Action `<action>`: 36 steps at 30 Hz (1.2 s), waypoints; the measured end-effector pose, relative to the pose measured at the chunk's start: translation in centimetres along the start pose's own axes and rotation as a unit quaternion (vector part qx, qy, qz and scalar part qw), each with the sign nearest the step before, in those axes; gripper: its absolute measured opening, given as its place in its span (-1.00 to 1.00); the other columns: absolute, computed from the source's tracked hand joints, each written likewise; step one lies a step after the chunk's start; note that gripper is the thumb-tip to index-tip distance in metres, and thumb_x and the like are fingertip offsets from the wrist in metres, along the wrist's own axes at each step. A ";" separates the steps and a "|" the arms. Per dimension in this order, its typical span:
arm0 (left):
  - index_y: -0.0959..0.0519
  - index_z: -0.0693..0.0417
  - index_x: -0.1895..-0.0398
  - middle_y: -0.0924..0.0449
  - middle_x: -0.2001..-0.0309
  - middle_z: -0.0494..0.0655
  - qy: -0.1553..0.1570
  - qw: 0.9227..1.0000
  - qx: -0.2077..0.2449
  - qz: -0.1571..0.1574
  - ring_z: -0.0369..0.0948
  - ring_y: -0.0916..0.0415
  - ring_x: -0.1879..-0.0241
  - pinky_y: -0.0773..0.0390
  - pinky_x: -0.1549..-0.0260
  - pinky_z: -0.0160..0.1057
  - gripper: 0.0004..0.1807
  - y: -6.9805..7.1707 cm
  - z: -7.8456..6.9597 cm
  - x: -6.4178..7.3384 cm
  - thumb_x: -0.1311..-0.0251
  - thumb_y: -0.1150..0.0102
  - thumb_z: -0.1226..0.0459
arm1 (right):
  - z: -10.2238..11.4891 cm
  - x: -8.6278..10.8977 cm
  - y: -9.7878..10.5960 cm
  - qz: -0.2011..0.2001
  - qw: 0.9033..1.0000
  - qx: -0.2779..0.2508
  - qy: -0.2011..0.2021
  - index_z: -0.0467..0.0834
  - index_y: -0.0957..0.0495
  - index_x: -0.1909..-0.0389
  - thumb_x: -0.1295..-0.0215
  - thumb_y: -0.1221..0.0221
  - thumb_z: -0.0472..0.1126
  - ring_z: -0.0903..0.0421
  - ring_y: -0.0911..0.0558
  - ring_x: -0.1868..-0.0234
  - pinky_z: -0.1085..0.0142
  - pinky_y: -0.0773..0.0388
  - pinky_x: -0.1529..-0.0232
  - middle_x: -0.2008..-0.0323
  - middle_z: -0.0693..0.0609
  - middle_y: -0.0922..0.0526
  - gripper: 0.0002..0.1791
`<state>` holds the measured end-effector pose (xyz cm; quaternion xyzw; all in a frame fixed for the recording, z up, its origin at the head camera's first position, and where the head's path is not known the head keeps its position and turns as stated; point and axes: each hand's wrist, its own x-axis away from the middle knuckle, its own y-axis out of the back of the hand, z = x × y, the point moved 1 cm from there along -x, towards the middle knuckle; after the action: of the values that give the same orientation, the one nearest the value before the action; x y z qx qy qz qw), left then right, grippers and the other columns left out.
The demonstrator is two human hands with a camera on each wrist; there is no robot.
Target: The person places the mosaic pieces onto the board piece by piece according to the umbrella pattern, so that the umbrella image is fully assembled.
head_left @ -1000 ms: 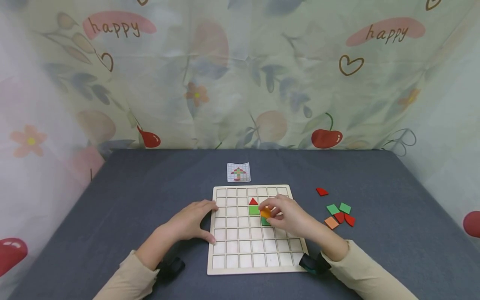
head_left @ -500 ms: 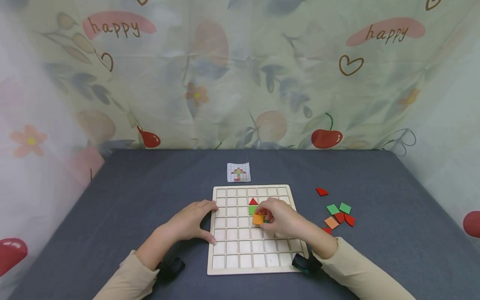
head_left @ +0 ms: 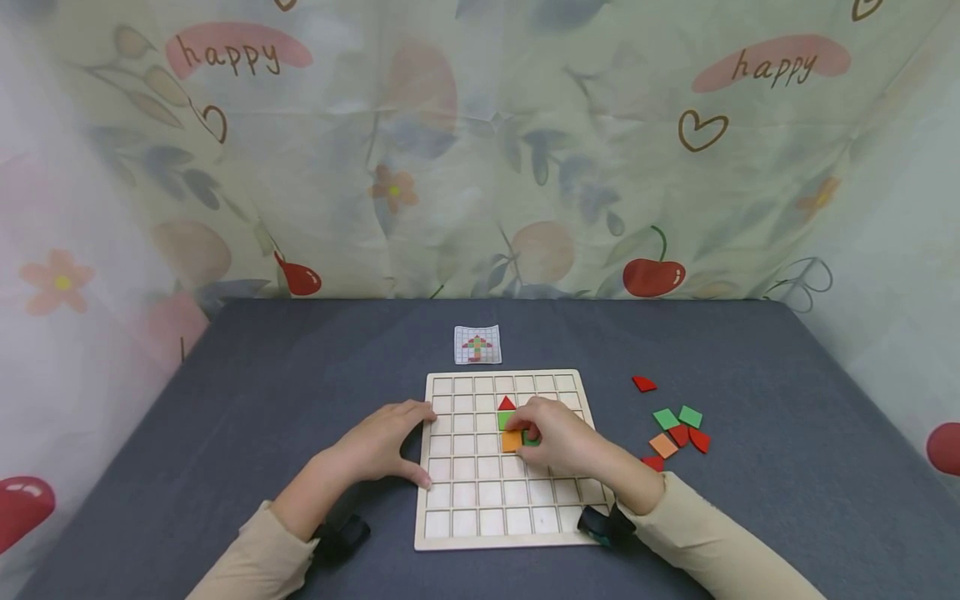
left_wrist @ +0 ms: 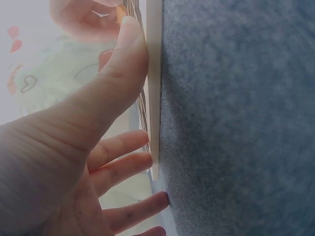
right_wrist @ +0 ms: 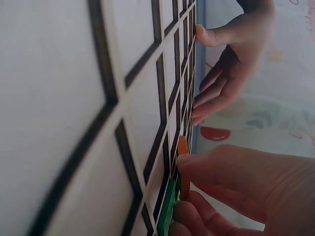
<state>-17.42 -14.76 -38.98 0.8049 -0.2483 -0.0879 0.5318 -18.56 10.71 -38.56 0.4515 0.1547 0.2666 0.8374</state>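
Head view: R hand (head_left: 561, 437) pinches the orange tile (head_left: 511, 442) w/ thumb & fingers, on the grid board (head_left: 491, 523), just below a lt green tile (head_left: 505, 421) & beside a dk green tile (head_left: 530, 438). A red triangle (head_left: 506, 403) is above the lt green one. L hand (head_left: 378, 440) is wide open, touching the board's L edge.

L wrist view: L thumb's on the edge, fingers apart.

R wrist view: orange tile's edge-on in the R fingers; can't tell if it's all the way in its sq.
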 end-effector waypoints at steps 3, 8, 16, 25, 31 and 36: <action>-0.38 0.16 -0.20 -0.34 -0.27 0.12 0.000 1.000 0.003 0.001 0.07 -0.29 -0.26 -0.29 -0.24 0.07 -0.06 0.0 0.0 0.0 0.31 -0.49 -0.06 | 0.0 -0.1 -0.1 0.001 1.000 -0.003 -0.002 -0.18 -0.62 0.22 0.00 -0.29 -0.37 0.22 -0.45 0.40 0.47 -0.43 0.33 0.36 0.05 -0.59 -0.75; -0.38 0.15 -0.20 -0.35 -0.27 0.11 0.001 1.000 0.003 0.001 0.07 -0.29 -0.26 -0.29 -0.24 0.07 -0.07 -0.1 0.1 -0.1 0.30 -0.49 -0.06 | 0.1 -0.1 0.0 0.004 1.000 -0.004 -0.011 -0.17 -0.61 0.21 -0.01 -0.28 -0.37 0.21 -0.46 0.37 0.46 -0.44 0.31 0.33 0.05 -0.59 -0.74; -0.38 0.17 -0.20 -0.35 -0.26 0.11 -0.002 1.000 -0.004 0.000 0.07 -0.30 -0.25 -0.31 -0.22 0.07 -0.06 0.1 -0.1 0.1 0.30 -0.48 -0.07 | -0.5 0.3 0.7 -0.005 1.000 0.001 -0.015 -0.16 -0.62 0.20 -0.03 -0.31 -0.34 0.22 -0.48 0.40 0.47 -0.44 0.36 0.29 0.03 -0.64 -0.74; -0.37 0.16 -0.20 -0.35 -0.27 0.11 0.001 1.000 -0.001 0.000 0.06 -0.30 -0.26 -0.30 -0.23 0.07 -0.06 0.2 -0.2 0.1 0.31 -0.48 -0.07 | -2.3 1.2 2.4 -0.019 0.998 -0.027 -0.053 -0.18 -0.61 0.19 -0.09 -0.29 -0.29 0.23 -0.47 0.44 0.46 -0.44 0.45 0.37 0.04 -0.61 -0.77; -0.38 0.15 -0.20 -0.34 -0.27 0.11 0.002 1.000 0.005 0.001 0.06 -0.29 -0.27 -0.29 -0.24 0.07 -0.07 0.1 -0.1 0.1 0.30 -0.48 -0.06 | -3.7 2.0 3.7 -0.046 0.996 -0.025 -0.067 -0.24 -0.59 0.17 -0.11 -0.27 -0.29 0.21 -0.47 0.44 0.44 -0.46 0.44 0.37 0.01 -0.61 -0.76; -0.37 0.16 -0.20 -0.35 -0.27 0.11 -0.001 1.000 0.001 0.001 0.07 -0.29 -0.26 -0.29 -0.23 0.07 -0.07 0.1 -0.1 0.1 0.30 -0.48 -0.07 | -5.8 2.5 5.2 -0.083 0.993 -0.024 -0.084 -0.27 -0.59 0.15 -0.14 -0.25 -0.28 0.18 -0.50 0.43 0.40 -0.46 0.45 0.35 -0.06 -0.63 -0.75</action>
<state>-17.29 -14.74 -38.79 0.8050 -0.2500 -0.0881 0.5307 -21.04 18.41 -37.38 0.4377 0.1138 0.1609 0.8772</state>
